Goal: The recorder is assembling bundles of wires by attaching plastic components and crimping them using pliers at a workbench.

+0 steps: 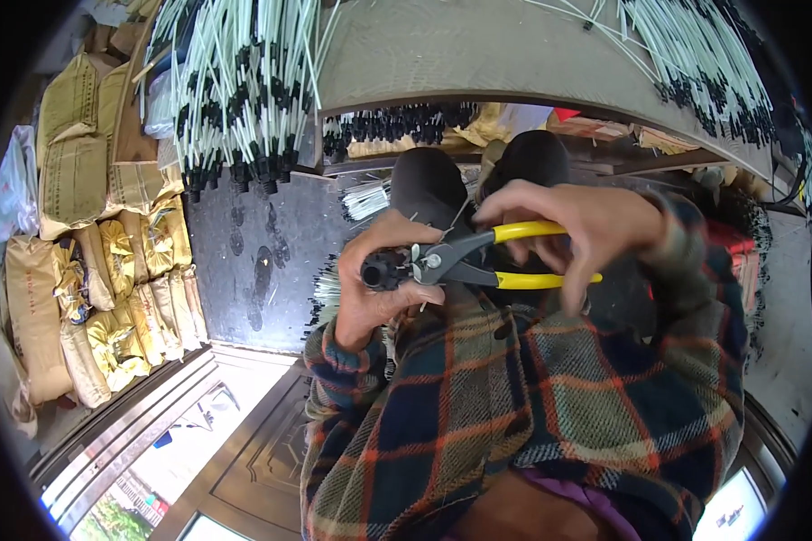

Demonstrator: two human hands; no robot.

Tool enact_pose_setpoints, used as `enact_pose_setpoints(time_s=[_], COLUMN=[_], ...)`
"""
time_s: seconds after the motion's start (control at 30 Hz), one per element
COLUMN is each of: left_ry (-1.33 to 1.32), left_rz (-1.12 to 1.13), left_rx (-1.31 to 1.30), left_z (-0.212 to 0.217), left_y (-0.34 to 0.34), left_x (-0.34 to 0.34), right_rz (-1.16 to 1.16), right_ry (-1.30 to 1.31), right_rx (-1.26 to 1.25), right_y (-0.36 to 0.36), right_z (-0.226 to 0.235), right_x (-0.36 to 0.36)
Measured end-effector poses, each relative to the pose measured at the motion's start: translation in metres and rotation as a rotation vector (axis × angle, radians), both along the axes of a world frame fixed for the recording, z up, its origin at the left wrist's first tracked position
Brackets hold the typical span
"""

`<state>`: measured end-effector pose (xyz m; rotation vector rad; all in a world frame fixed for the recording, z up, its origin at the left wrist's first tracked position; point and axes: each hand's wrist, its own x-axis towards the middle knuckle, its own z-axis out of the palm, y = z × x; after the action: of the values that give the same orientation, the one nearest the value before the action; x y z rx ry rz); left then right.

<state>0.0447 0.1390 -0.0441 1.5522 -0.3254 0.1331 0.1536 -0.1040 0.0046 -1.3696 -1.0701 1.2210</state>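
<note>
Far out beyond the left hand's fingers, yellow and tan sacks (108, 270) are stacked against the wall, and above them bundles of pale rods with black tips (235, 99) hang over the edge of a bench (442, 54). The left hand (370, 288) is curled tight around a short black tube-like piece (381, 269), the fingers wrapped over it so only its dark end shows past the thumb. Just right of those fingertips sit the grey jaws of the yellow-handled cutters (478, 255), their nose touching the black piece. The right hand (586, 230) is clenched on the handles, fingers over the upper grip and under the lower one (the handles stand a little apart, so the squeeze looks unfinished).

As I judge it, the blades lie so near the left thumb that a slip of the piece could bring a nip, and a snipped end might fly up toward the face.

Whether the jaws bite on a wire or on the piece itself is too small to tell; the plaid sleeves (532, 406) hide both wrists and the lap
</note>
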Motion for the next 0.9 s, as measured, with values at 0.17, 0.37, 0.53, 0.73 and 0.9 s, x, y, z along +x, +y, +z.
enact_pose_setpoints(time_s=[0.17,0.37,0.53,0.73,0.9], left_ry=[-0.007,-0.017,-0.008,0.058,-0.028], left_rz=[0.087,-0.131,0.031,-0.105,-0.045], left_rx=[-0.003,0.045,-0.023,0.039,0.009], left_z=[-0.001,0.003,-0.004,0.005,-0.005], left_y=[-0.009,0.001,-0.007,-0.004,-0.002], left_x=[0.007,0.009,0.012,0.015,0.017], right_rz=[-0.174,0.262,-0.286,0.089,-0.039], right_ry=[-1.022,0.768,-1.244,0.222,-0.524], right_rx=[0.005,-0.496,0.035,-0.352,-0.037], right_y=[-0.012,-0.006,-0.003,-0.014,-0.016], right_z=[0.016,0.009,0.023,0.016,0.027], right_x=[-0.024,0.015,-0.025,0.01,0.01])
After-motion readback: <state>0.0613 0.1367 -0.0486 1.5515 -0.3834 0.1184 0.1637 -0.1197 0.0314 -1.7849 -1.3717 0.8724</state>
